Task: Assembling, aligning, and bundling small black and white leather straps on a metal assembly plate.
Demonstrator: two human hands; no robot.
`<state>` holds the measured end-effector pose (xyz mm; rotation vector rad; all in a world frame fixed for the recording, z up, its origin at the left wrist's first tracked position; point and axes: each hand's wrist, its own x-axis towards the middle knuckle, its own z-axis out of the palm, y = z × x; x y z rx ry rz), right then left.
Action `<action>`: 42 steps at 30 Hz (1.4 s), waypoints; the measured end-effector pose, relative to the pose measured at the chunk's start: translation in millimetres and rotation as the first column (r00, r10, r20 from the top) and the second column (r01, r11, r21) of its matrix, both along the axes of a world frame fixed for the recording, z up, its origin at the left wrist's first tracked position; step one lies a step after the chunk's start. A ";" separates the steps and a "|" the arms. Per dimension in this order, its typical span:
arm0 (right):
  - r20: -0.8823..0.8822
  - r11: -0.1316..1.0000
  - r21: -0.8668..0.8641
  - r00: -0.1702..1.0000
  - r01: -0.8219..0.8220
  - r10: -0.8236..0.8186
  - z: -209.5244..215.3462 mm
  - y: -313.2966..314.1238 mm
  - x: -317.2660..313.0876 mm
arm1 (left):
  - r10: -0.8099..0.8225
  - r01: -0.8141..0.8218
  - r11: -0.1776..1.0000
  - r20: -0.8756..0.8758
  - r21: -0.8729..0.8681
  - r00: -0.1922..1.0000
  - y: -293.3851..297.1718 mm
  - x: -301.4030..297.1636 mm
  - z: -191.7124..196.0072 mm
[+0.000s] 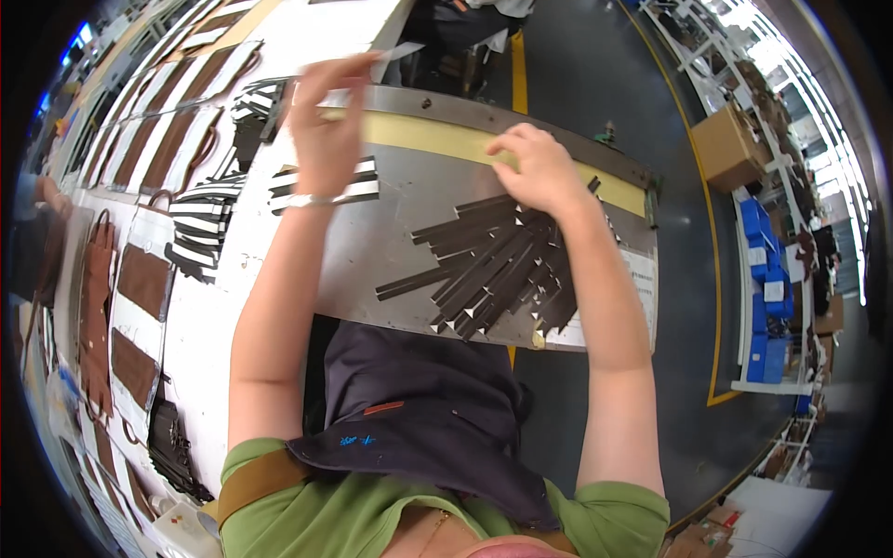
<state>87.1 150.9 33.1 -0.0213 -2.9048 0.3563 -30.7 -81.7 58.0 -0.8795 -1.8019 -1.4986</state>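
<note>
My left hand [330, 126], smeared by motion, is raised over the far left of a metal work plate [372, 223]. A thin white strip [403, 51] sticks out from its fingertips, seemingly pinched there. Beneath that wrist lie black-and-white strips [363, 177] on the plate. My right hand [538, 172] hovers by the pale yellow band [428, 139] along the plate's far side. Its fingers are loosely curled, with thumb and forefinger apart and nothing seen between them. Close below it, a fanned pile of dark brown strips [493, 265] with white tips covers the plate's right part.
A metal rail [530, 121] edges the plate's far side. On the white table [260, 214] at left lie more striped strips [200, 223] and brown-and-white panels [177, 139]. Beyond the aisle stand a cardboard box [728, 149] and blue bins [767, 270]. Another person stands at far left.
</note>
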 end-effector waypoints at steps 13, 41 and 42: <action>-0.209 0.987 -0.155 0.975 0.044 -0.076 -7.9 24.2 19.6 | -0.235 0.117 0.597 -0.034 -0.794 0.971 82.5 34.3 -69.9; -0.137 0.986 0.051 0.979 0.156 -0.147 -30.4 6.6 14.5 | 0.009 -0.096 0.539 -0.108 -0.837 0.994 88.9 35.1 -68.5; -0.138 0.987 0.038 0.979 0.156 -0.150 -30.7 7.0 15.3 | 0.011 -0.092 0.527 -0.102 -0.845 0.995 89.1 35.5 -68.3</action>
